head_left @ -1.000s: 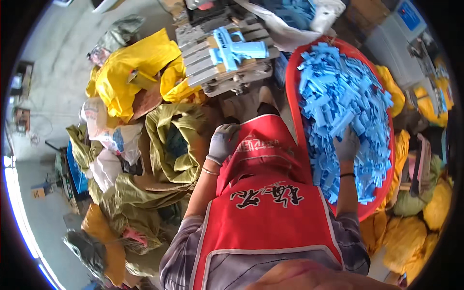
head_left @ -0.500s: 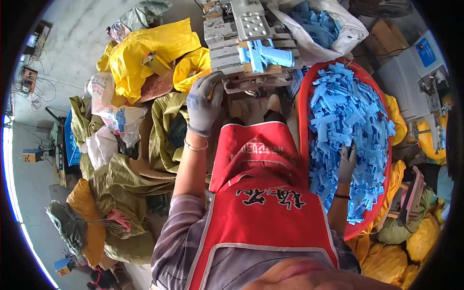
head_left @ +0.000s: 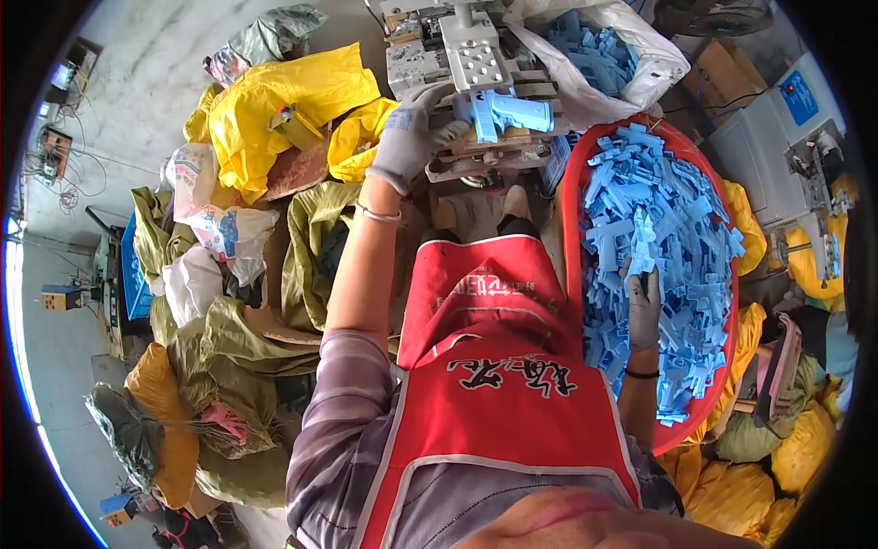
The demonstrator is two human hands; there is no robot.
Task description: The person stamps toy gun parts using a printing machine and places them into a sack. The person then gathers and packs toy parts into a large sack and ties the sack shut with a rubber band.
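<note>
My left hand (head_left: 410,139), in a grey glove, is at the left side of a metal press (head_left: 477,62). Its fingers and thumb are apart, close to the left end of a light-blue plastic toy pistol (head_left: 521,113) on the press bed; whether they touch it I cannot tell. The press's perforated plate hangs right over that pistol. My right hand (head_left: 643,306), gloved too, is closed on another blue toy pistol piece (head_left: 645,240), above a red tub (head_left: 574,210) heaped with similar pieces (head_left: 681,206). The grip itself is partly hidden.
A white sack (head_left: 666,71) of blue pieces stands behind the tub. Yellow sacks (head_left: 293,87) and olive sacks (head_left: 311,247) lie at the left. A grey machine cabinet (head_left: 759,137) stands at the right. My red apron (head_left: 494,366) covers my lap.
My left hand has moved up and right to the press. The press plate sits lower, over the pistol. My right hand has come up slightly from the pile with a blue piece.
</note>
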